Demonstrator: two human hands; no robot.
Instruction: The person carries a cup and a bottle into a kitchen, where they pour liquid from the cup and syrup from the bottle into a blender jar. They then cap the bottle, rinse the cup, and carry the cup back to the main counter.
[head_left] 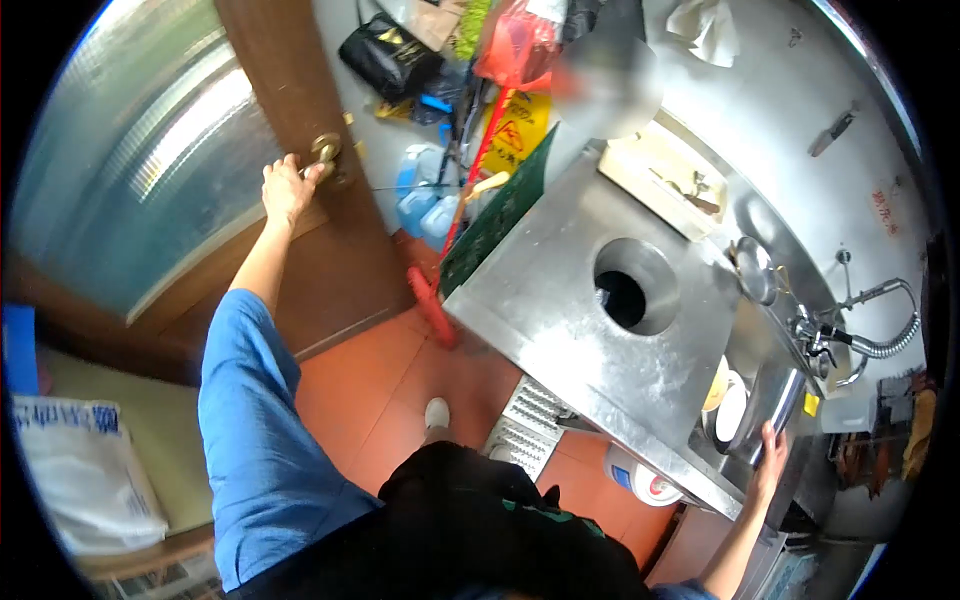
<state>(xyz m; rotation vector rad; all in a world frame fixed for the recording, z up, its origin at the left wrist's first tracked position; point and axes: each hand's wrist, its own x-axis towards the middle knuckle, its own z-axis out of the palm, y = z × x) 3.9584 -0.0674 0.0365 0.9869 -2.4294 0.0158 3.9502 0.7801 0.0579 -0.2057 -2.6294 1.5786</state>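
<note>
At the upper left, my left hand (288,188) reaches out to a brown wooden door (365,255) with a glass pane. Its fingers are closed at the brass door handle (322,165), the thumb against the lever. On the right, my right hand (770,462) grips the near end of a shiny metal cylindrical container (780,400), which lies tilted over the sink. Part of that grip is hidden. A white bowl (731,410) sits beside the container in the sink. Between my hands stands a steel counter (540,290) with a round hole (625,298).
A cream tray (650,185) with utensils stands at the counter's back. A spray faucet (880,348) rises behind the sink. Blue jugs (420,210) and a yellow sign (518,130) crowd the corner. A white bucket (640,478) stands below, and a white sack (85,475) lies left.
</note>
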